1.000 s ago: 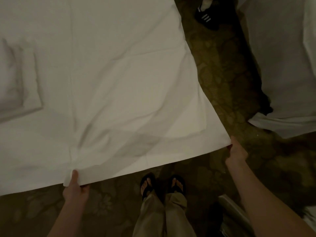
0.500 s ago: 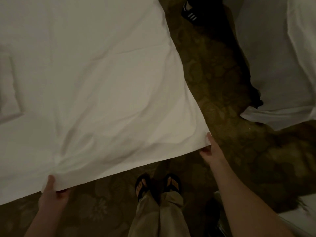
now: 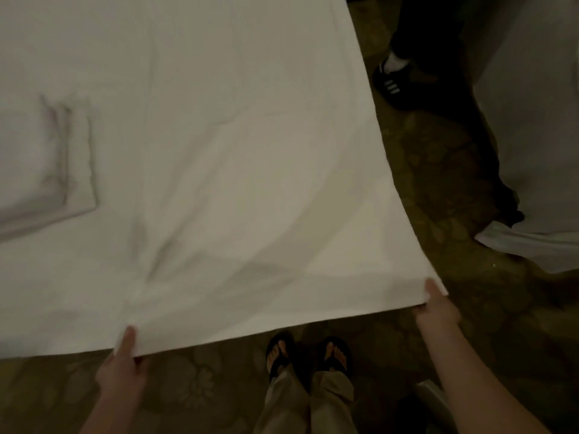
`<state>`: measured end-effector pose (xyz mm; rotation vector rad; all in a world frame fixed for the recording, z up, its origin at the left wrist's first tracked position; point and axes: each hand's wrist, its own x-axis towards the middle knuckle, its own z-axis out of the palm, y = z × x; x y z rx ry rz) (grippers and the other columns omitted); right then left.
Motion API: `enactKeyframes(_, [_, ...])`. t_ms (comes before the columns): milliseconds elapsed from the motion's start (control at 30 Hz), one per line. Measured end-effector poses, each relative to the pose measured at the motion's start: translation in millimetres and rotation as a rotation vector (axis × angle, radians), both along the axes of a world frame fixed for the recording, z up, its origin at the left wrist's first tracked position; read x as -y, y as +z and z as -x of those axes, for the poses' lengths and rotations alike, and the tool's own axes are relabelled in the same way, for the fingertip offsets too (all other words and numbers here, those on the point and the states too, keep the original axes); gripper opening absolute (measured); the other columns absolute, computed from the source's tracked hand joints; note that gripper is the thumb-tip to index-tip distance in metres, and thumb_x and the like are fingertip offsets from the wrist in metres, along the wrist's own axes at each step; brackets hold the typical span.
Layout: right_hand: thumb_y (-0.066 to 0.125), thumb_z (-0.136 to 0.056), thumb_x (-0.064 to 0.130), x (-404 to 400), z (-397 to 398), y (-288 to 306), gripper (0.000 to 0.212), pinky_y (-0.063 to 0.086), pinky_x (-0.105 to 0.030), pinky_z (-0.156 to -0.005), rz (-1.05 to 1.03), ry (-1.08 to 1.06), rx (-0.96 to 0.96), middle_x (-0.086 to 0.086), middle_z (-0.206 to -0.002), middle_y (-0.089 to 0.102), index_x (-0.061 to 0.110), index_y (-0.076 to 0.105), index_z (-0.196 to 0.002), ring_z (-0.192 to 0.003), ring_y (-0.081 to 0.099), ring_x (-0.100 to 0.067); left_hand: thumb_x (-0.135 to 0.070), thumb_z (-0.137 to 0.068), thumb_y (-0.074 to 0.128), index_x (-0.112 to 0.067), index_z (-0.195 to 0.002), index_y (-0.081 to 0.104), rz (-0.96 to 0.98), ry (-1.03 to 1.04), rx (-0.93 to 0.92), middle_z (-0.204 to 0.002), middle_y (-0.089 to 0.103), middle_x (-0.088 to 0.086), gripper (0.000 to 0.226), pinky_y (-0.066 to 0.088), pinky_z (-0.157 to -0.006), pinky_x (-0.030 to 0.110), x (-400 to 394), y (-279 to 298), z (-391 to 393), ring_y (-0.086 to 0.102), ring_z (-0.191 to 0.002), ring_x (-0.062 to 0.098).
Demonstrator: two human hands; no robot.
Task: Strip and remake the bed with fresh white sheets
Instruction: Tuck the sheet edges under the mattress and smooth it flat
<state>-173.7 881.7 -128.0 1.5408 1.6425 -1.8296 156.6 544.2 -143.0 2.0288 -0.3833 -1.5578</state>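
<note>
A large white sheet (image 3: 219,151) is spread out in front of me and fills most of the view, with soft creases running toward its near edge. My left hand (image 3: 123,368) pinches that near edge, thumb on top. My right hand (image 3: 437,308) grips the sheet's near right corner, thumb on top as well. Under the sheet at the left shows the outline of a folded white cloth or pillow (image 3: 40,170). The bed itself is hidden beneath the sheet.
Patterned dark carpet (image 3: 423,189) runs along the sheet's right side and under my sandalled feet (image 3: 308,355). Another person's black striped shoe (image 3: 391,83) stands at the upper right. More white bedding (image 3: 532,151) hangs at the far right. A pale object (image 3: 434,399) sits by my right forearm.
The sheet's near edge and both my hands shifted left half a second ago, then back to the right; the corner now sits further right. Both grips have held throughout.
</note>
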Motion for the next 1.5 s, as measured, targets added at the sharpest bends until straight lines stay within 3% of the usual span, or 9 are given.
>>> enactKeyframes(133, [0.071, -0.085, 0.031, 5.7, 8.2, 24.0, 0.018, 0.051, -0.021, -0.076, -0.050, -0.035, -0.101, 0.008, -0.100, 0.060, 0.022, 0.056, -0.090, -0.089, 0.059, -0.006, -0.032, -0.090, 0.066, -0.017, -0.095, 0.062, 0.101, -0.132, 0.144, -0.078, 0.062, -0.008, 0.016, 0.050, -0.059, 0.013, -8.7, 29.1, 9.7, 0.053, -0.076, 0.007])
enactKeyframes(333, [0.068, -0.088, 0.026, 17.8, -25.7, 14.6, 0.026, 0.051, -0.030, -0.091, -0.145, 0.005, -0.017, 0.007, -0.083, 0.049, 0.023, 0.045, -0.076, -0.089, 0.057, -0.012, -0.025, -0.089, 0.068, -0.006, -0.110, 0.063, 0.096, -0.195, 0.199, -0.108, 0.059, 0.005, 0.030, 0.052, -0.072, 0.024, -18.0, 19.4, 1.0, 0.056, -0.094, 0.018])
enactKeyframes(467, [0.068, -0.088, 0.031, 22.7, -16.5, 17.3, 0.020, 0.049, -0.021, -0.076, -0.116, -0.018, -0.055, 0.009, -0.087, 0.053, 0.016, 0.056, -0.096, -0.079, 0.055, -0.005, -0.026, -0.086, 0.071, -0.008, -0.124, 0.059, 0.092, -0.158, 0.129, -0.117, 0.059, 0.003, 0.044, 0.048, -0.095, 0.030, -13.5, 18.9, 4.0, 0.057, -0.106, 0.018])
enactKeyframes(767, [0.066, -0.090, 0.021, 19.8, -37.3, 19.4, 0.027, 0.049, -0.028, -0.089, -0.186, 0.067, 0.013, 0.005, -0.081, 0.048, 0.018, 0.044, -0.074, -0.096, 0.054, -0.017, -0.028, -0.083, 0.073, -0.007, -0.127, 0.058, 0.096, -0.093, 0.119, -0.132, 0.058, 0.008, 0.052, 0.047, -0.097, 0.033, -7.1, 19.6, -15.1, 0.056, -0.120, 0.023])
enactKeyframes(967, [0.067, -0.089, 0.029, 10.9, -37.9, 13.8, 0.014, 0.051, -0.031, -0.091, -0.237, 0.043, -0.004, 0.007, -0.084, 0.051, 0.019, 0.057, -0.088, -0.098, 0.057, -0.015, -0.023, -0.090, 0.066, -0.006, -0.113, 0.062, 0.037, -0.057, 0.053, -0.131, 0.057, 0.011, 0.029, 0.057, -0.079, 0.024, -10.1, 18.5, -17.3, 0.059, -0.101, 0.016])
enactKeyframes(1067, [0.062, -0.092, 0.025, 5.7, -34.1, 0.7, 0.034, 0.051, -0.028, -0.092, -0.226, 0.055, 0.029, -0.001, -0.093, 0.054, 0.008, 0.057, -0.122, -0.102, 0.055, -0.021, -0.017, -0.094, 0.060, 0.001, -0.129, 0.053, 0.041, -0.073, 0.046, -0.116, 0.061, 0.010, 0.040, 0.045, -0.104, 0.031, -13.1, 15.2, -9.3, 0.054, -0.116, 0.020])
enactKeyframes(1233, [0.042, -0.099, -0.002, 2.6, -31.4, -7.6, 0.032, 0.042, -0.006, -0.052, 0.043, 0.114, 0.065, -0.002, -0.073, 0.044, -0.011, 0.049, -0.129, -0.111, 0.046, -0.049, -0.001, -0.093, 0.057, -0.002, -0.129, 0.052, -0.097, -0.144, 0.126, -0.135, 0.054, 0.018, 0.036, 0.045, -0.103, 0.042, -12.8, -3.8, -18.5, 0.055, -0.120, 0.029])
enactKeyframes(1333, [0.052, -0.090, -0.002, 7.7, -52.3, -12.3, 0.031, 0.048, -0.021, -0.074, -0.338, 0.300, 0.053, -0.009, -0.101, 0.059, 0.003, 0.060, -0.119, -0.087, 0.056, -0.025, 0.000, -0.093, 0.057, -0.001, -0.113, 0.057, -0.169, -0.168, 0.128, -0.129, 0.057, 0.017, 0.020, 0.046, -0.101, 0.041, -17.8, -3.9, -29.6, 0.058, -0.109, 0.027])
enactKeyframes(1500, [0.057, -0.088, 0.000, 50.1, -61.3, 13.7, 0.048, 0.044, -0.038, -0.096, -0.510, 0.511, -0.017, -0.014, -0.136, 0.048, 0.006, 0.048, -0.135, -0.119, 0.051, -0.031, -0.001, -0.093, 0.055, 0.005, -0.123, 0.055, -0.183, -0.358, 0.238, -0.098, 0.062, 0.014, 0.031, 0.049, -0.071, 0.034, -3.1, 11.6, -36.9, 0.059, -0.081, 0.022])
